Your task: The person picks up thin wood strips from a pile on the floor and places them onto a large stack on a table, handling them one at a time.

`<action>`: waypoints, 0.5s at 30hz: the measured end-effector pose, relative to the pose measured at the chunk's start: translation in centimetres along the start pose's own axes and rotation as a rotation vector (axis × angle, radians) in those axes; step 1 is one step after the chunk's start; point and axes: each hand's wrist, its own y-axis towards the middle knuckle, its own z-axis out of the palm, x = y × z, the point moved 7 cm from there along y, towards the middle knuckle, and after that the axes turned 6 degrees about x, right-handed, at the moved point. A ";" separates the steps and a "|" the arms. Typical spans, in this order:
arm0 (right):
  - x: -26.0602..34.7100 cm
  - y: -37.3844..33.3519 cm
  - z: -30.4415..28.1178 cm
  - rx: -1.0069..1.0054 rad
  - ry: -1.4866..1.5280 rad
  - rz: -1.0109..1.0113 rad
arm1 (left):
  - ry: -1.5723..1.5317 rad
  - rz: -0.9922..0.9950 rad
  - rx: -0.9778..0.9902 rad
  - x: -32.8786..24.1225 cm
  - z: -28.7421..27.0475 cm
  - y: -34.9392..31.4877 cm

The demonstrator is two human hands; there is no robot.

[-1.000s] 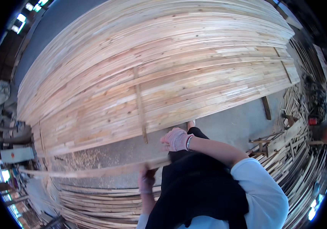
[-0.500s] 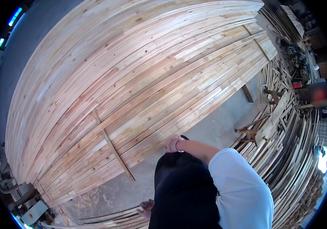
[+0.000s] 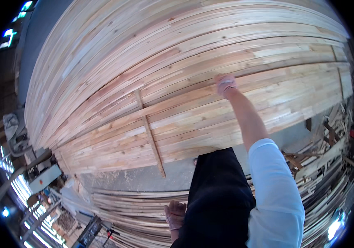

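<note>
Reaching forward over a wide spread of pale jointed wooden boards, my right hand (image 3: 225, 84) wears a pinkish work glove. Its fingers are curled at the far edge of a long wooden board (image 3: 172, 105) and appear to grip it. A thin wooden strip (image 3: 152, 142) lies crosswise near the left part of the boards. My left hand (image 3: 175, 214), gloved as well, hangs low beside my dark clothing. Its fingers are loosely apart, with nothing seen in them. Below it, long thin wood strips (image 3: 139, 200) lie on the floor.
More stacked boards (image 3: 144, 45) fill the far side. A second crosswise strip (image 3: 339, 78) lies at the right end. Scrap wood (image 3: 309, 173) is heaped at the right. A pale box-shaped machine part (image 3: 44, 178) stands at the left. Grey floor (image 3: 177, 175) shows between boards and strips.
My right hand has moved from near my body forward onto the boards. The view has turned left, and my left hand now shows more fully.
</note>
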 end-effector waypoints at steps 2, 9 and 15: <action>0.5 1.2 0.8 0.005 0.066 -0.031 | -0.021 -0.029 -0.026 0.4 -1.1 -0.5; 0.8 0.7 2.7 -0.010 0.006 -0.135 | -0.017 -0.072 -0.091 0.9 -0.4 -1.5; 3.4 -3.4 6.1 -0.035 -0.238 -0.269 | 0.025 -0.063 -0.034 1.0 -0.1 -0.6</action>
